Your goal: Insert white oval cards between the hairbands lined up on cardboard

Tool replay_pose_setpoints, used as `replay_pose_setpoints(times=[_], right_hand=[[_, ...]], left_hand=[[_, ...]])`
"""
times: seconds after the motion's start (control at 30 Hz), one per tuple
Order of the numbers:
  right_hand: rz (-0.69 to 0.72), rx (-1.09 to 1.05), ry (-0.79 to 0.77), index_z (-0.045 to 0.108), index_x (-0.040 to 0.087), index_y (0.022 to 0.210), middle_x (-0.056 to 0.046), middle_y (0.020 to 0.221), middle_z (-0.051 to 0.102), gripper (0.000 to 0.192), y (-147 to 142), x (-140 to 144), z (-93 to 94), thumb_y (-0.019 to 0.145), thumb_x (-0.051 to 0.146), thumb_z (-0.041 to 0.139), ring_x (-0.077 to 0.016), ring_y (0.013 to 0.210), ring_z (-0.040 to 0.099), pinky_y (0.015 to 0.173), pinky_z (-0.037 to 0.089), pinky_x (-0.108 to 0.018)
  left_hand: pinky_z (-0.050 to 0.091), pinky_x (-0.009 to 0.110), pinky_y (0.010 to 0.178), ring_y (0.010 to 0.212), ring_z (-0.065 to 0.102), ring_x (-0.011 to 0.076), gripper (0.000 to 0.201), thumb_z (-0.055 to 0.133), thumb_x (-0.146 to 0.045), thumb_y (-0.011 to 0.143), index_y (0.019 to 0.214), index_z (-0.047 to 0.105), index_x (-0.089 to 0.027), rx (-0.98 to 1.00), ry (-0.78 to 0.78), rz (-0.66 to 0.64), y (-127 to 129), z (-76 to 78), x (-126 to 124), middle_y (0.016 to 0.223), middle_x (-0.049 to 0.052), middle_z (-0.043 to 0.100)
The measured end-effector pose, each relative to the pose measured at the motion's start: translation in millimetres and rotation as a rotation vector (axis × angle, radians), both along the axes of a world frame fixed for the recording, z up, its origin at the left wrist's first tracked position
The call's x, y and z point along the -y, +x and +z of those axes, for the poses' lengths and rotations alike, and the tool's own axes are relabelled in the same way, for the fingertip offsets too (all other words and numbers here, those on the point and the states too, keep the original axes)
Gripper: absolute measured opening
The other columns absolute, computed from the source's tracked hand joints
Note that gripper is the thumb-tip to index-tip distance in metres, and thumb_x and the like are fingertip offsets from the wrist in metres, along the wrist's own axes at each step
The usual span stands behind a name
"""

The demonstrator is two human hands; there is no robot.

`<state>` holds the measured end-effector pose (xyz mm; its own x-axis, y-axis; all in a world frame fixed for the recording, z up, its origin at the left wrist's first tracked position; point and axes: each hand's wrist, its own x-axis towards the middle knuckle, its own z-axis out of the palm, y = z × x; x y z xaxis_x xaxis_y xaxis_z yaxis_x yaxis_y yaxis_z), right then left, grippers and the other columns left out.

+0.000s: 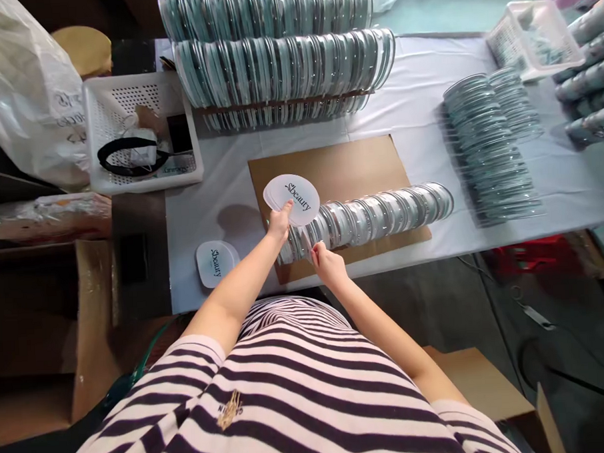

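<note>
1. White printed cards [291, 199], a small fanned stack, were pinched in my left hand [280, 223], fingers closed on their lower edge, held above the cardboard sheet [329, 166].
2. My right hand [325, 260] touched the near end of the row of round clear cases [371, 217] lying on that sheet; fingertips together at one case.
3. A second card stack [216, 262] lay on the white table [417, 114], near my left forearm.
4. White basket [142, 133] stood further left; larger case rows [280, 67] behind.

Both hands [280, 222] forward, fingers [317, 250] pinched.
</note>
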<state>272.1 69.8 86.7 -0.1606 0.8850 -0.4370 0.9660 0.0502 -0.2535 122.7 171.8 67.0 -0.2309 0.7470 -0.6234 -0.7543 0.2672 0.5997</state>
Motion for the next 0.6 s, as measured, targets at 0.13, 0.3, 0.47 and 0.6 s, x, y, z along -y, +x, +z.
replay_pose_setpoints(times=[0.13, 0.3, 0.47, 0.6], right_hand=[[-0.121, -0.116, -0.01, 0.061, 0.017, 0.106, -0.008, 0.09, 0.072, 0.03, 3, 1, -14.6, 0.1, 0.033, 0.036, -0.0181, 0.073, 0.061, 0.065, 0.028, -0.027], [-0.186, -0.202, -0.068, 0.066, 0.019, 0.101, -0.01, 0.089, 0.071, 0.029, -3, -2, -23.6, 0.097, 0.031, 0.04, -0.0191, 0.08, 0.062, 0.069, 0.035, -0.027], [-0.216, -0.42, -0.268, 0.063, 0.022, 0.12, -0.002, 0.07, 0.063, 0.036, -4, -14, -14.4, 0.096, 0.037, 0.041, -0.0127, 0.057, 0.053, 0.058, 0.042, -0.023], [-0.313, -0.628, -0.538, 0.067, 0.018, 0.117, 0.002, 0.056, 0.055, 0.044, 2, -31, 0.4, 0.096, 0.047, 0.041, -0.0118, 0.046, 0.047, 0.052, 0.044, -0.024]], left_hand=[[0.048, 0.044, 0.11, 0.117, 0.067, 0.0253, 0.019, 0.075, -0.013, 0.082, 0.101, 0.072, -0.013, 0.002, 0.031, -0.009, -1, -4.7, 1, 0.106, 0.01, 0.077], [0.05, 0.042, 0.107, 0.113, 0.068, 0.0241, 0.021, 0.079, -0.017, 0.078, 0.098, 0.072, -0.014, -0.026, 0.067, -0.037, 0, -12.8, 4, 0.104, 0.008, 0.077], [0.051, 0.04, 0.107, 0.109, 0.07, 0.0232, 0.029, 0.084, -0.025, 0.073, 0.098, 0.072, -0.015, -0.117, 0.14, -0.009, 2, -22.5, 6, 0.103, 0.008, 0.077], [0.05, 0.041, 0.107, 0.11, 0.069, 0.0234, 0.029, 0.084, -0.023, 0.073, 0.098, 0.072, -0.016, -0.149, 0.151, 0.019, 3, -23.7, 4, 0.101, 0.008, 0.077]])
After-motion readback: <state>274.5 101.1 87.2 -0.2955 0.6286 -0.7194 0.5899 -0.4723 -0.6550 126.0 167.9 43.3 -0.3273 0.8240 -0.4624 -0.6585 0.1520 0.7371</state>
